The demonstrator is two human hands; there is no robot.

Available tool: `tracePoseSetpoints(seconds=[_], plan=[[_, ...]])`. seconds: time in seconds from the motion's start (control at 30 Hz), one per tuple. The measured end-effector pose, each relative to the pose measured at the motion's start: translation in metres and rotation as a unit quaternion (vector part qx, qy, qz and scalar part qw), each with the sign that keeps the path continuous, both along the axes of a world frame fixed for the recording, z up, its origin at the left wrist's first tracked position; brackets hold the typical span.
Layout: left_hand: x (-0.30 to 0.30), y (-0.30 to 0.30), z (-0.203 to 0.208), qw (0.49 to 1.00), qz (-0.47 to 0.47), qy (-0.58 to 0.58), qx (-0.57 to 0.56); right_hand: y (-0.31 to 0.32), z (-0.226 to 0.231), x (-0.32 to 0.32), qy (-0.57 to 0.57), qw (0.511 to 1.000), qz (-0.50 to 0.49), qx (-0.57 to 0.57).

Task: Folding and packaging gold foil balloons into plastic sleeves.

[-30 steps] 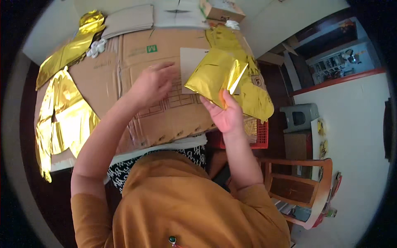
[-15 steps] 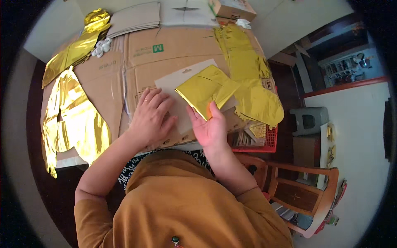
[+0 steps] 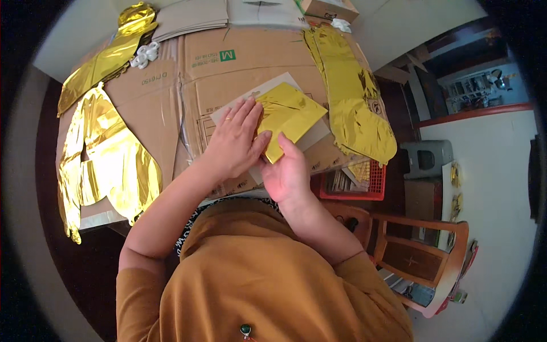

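A folded gold foil balloon (image 3: 290, 114) lies tilted over a pale card (image 3: 318, 135) with a hanging slot, on the cardboard-covered table. My right hand (image 3: 286, 174) grips its near corner, thumb on top and fingers underneath. Along the left edge of the foil rests my left hand (image 3: 235, 137), laid flat with its fingers stretched out and a ring on one of them. To the right, a stack of flat gold foil balloons (image 3: 347, 97) reaches the table's edge. More shiny foil pieces (image 3: 117, 154) hang over the left edge.
Grey card sheets (image 3: 191, 20) and a box (image 3: 329, 8) stand at the far edge. White rolls (image 3: 145, 55) lie at the far left. A red basket (image 3: 373, 185) sits below the right edge, near a wooden chair (image 3: 416, 256) and a grey stool (image 3: 427, 158).
My left hand has moved right from the card onto the folded foil balloon. The foil has come down flatter, still held in my right hand. The whole view has shifted slightly.
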State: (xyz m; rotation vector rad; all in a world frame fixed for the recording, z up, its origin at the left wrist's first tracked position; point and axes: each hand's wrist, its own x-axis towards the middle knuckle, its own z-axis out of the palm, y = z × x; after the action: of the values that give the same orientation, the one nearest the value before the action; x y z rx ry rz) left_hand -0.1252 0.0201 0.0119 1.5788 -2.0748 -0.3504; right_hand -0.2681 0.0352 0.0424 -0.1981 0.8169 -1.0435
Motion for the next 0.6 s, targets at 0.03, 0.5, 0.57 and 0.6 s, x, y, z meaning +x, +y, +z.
tracePoseSetpoints(seconds=[0.03,0.5,0.57,0.6], plan=[[0.002,-0.001,-0.001,1.0,-0.007,0.001,0.001,-0.002,0.0,-0.003,0.006,1.0,0.021,-0.007],[0.014,-0.021,0.038,0.989,-0.073,-0.083,0.103,0.002,0.006,-0.01,-0.043,0.988,0.093,0.113],[0.011,-0.018,0.036,0.99,-0.063,-0.105,0.074,0.006,0.005,-0.01,-0.048,0.981,0.117,0.144],[0.009,-0.016,0.031,0.99,-0.057,-0.115,0.051,0.008,0.0,-0.015,-0.066,0.974,0.153,0.151]])
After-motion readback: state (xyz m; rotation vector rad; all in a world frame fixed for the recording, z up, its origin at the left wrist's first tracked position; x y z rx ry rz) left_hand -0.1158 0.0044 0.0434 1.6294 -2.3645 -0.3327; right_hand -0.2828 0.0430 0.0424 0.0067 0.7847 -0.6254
